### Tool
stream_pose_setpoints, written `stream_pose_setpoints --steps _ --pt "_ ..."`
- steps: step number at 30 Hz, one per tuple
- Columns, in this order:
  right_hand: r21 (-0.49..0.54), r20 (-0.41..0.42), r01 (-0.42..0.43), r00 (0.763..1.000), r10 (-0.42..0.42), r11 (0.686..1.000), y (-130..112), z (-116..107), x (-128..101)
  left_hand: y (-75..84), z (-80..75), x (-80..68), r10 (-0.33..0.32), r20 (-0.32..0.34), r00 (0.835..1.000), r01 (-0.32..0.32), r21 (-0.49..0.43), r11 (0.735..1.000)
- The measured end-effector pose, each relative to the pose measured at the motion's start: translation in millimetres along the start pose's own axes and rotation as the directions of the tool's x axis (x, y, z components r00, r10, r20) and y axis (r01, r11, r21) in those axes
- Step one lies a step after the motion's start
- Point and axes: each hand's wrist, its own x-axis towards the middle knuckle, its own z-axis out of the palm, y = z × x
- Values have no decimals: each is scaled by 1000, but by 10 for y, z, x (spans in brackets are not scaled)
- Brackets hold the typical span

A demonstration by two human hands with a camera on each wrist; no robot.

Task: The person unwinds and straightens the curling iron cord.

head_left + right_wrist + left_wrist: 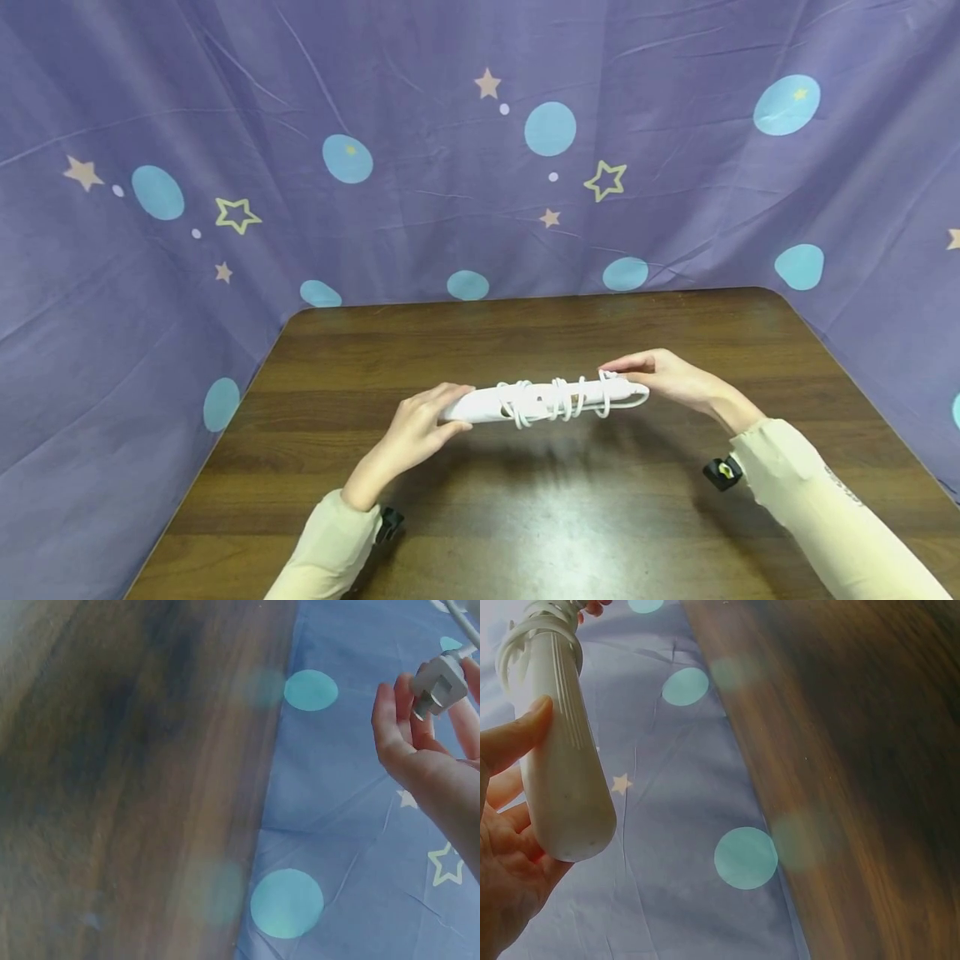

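Observation:
A white power strip (478, 407) is held up over the table, lying roughly level from left to right in the head view. Its white cord (519, 408) winds around the body in several loops. My left hand (416, 427) grips the bare left end, thumb on the near side and fingers behind; the left wrist view shows the rounded end of the strip (568, 780) in that grip. At the other end, my right hand (682, 383) holds the cord's plug (442, 682) between thumb and fingers, its metal prongs facing outward in the right wrist view.
Beneath both hands is a brown wood-grain table (540, 517) with rounded far corners. A purple curtain (420, 225) with stars and blue dots hangs behind and along the sides. Each wrist carries a small black camera mount (722, 472).

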Motion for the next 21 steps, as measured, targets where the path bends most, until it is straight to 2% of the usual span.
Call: stream_pose_setpoints --steps 9,16,21 --pt "-20 45 4 999 -3 1000 -116 -93 -19 -36 2 -23 1 1 1000 -1 14 1000" --pt "-71 -46 16 999 -19 997 -233 -136 -61 -51 -9 -14 -2 -15 1000 2 37 999" --pt "-69 -71 62 995 -67 996 -317 -153 -101 -57 -17 -23 7 -41 999 -4 60 998"
